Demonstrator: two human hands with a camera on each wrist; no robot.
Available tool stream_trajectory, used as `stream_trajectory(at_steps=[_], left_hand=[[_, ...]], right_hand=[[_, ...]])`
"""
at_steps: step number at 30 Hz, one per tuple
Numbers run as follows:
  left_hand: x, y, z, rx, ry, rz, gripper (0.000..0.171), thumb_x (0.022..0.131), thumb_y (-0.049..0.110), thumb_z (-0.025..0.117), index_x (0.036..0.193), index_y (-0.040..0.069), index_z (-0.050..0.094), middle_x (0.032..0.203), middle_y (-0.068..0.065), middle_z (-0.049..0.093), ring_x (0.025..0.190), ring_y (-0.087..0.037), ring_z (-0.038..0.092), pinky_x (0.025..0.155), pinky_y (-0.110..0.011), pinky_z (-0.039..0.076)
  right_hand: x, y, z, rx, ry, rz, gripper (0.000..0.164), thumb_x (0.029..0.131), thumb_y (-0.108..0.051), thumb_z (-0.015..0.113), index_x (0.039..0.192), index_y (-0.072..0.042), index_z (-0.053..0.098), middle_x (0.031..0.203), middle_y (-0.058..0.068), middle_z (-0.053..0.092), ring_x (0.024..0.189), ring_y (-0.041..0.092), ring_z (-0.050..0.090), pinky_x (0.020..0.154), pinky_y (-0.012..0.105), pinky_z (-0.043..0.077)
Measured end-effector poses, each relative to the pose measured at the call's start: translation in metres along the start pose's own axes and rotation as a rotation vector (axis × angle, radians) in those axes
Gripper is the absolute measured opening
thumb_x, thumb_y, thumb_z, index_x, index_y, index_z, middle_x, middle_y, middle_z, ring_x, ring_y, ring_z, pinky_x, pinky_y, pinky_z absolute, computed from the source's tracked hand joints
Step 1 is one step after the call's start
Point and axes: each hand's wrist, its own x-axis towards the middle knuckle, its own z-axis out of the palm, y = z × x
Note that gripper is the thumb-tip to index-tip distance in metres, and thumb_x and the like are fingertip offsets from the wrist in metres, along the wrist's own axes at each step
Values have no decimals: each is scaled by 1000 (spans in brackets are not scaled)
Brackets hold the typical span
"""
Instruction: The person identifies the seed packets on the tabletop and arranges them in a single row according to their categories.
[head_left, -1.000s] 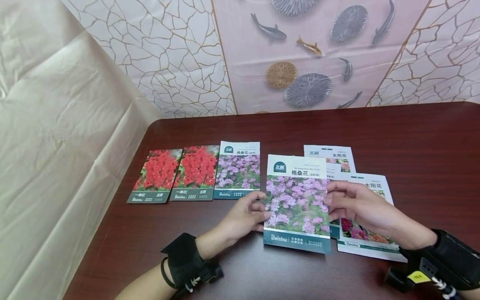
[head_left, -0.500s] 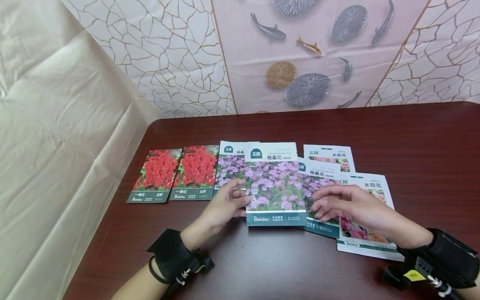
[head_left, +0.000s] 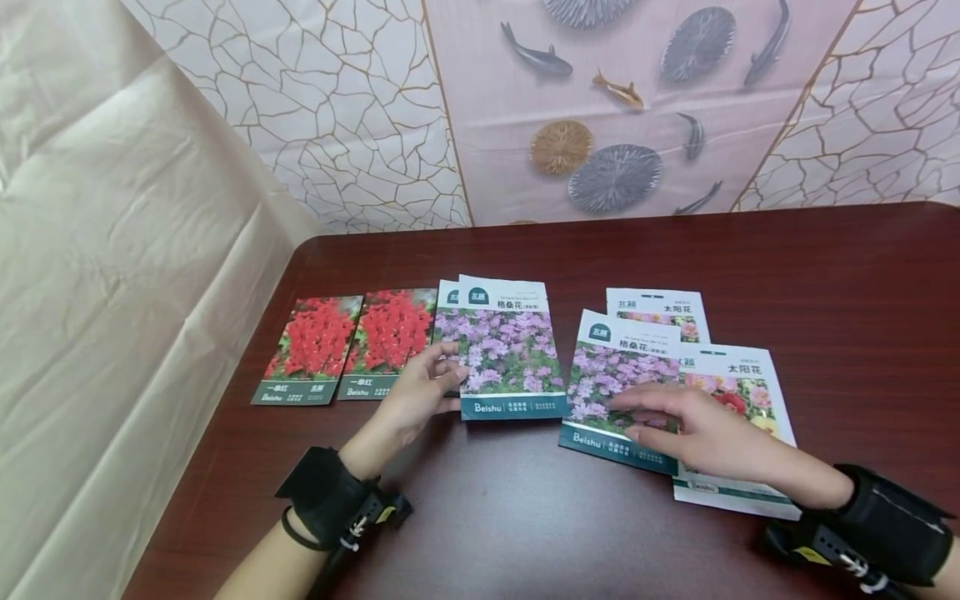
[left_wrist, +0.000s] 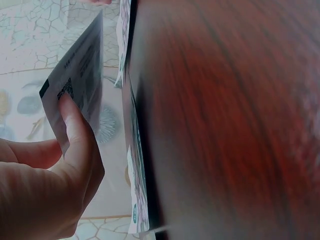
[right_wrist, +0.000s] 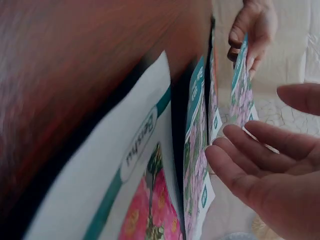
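Left hand (head_left: 416,393): grip pinches the held purple packet (head_left: 512,354) by its left edge; packet raised off the counter (head_left: 495,517), partly covering, in the head view, a rear purple packet (head_left: 447,321). Right hand (head_left: 693,429): grip loose, holds nothing, fingers over a third purple packet (head_left: 611,367). Beside that: two white-bordered packets (head_left: 750,404). Left end: two red-flowered packets (head_left: 318,342), side by side.
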Motion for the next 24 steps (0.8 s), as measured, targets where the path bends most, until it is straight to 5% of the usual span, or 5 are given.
stream_trajectory(at_steps=[3, 6, 13, 24], left_hand=[[2, 0, -1, 4, -2, 0, 35, 92, -2, 47, 127, 2, 44, 97, -11, 53, 87, -18, 53, 65, -29, 51], [5, -1, 0, 13, -9, 6, 38, 92, -2, 47, 129, 2, 43, 99, -13, 53, 91, -20, 54, 67, -30, 52], [7, -1, 5, 26, -43, 13, 41, 92, -2, 46, 132, 0, 40, 100, -15, 52, 92, -22, 53, 71, -33, 52], [11, 3, 19, 17, -103, 23, 45, 92, -4, 45, 136, -1, 37, 98, -14, 52, 92, -22, 53, 74, -34, 52]], right_hand=[[-1, 0, 4, -190, 0, -64, 33, 87, -15, 63, 119, -7, 59, 117, 5, 59, 103, 19, 55, 79, 34, 49], [-2, 0, 6, -269, -57, -65, 39, 88, -22, 62, 125, -9, 56, 124, 6, 55, 112, 25, 51, 84, 43, 46], [-6, 2, 4, -276, -177, 11, 53, 90, -34, 58, 134, -6, 47, 136, 14, 44, 122, 36, 40, 88, 53, 40], [-13, 9, -4, -319, -178, 34, 51, 90, -33, 58, 132, -5, 49, 134, 15, 46, 121, 37, 42, 86, 53, 41]])
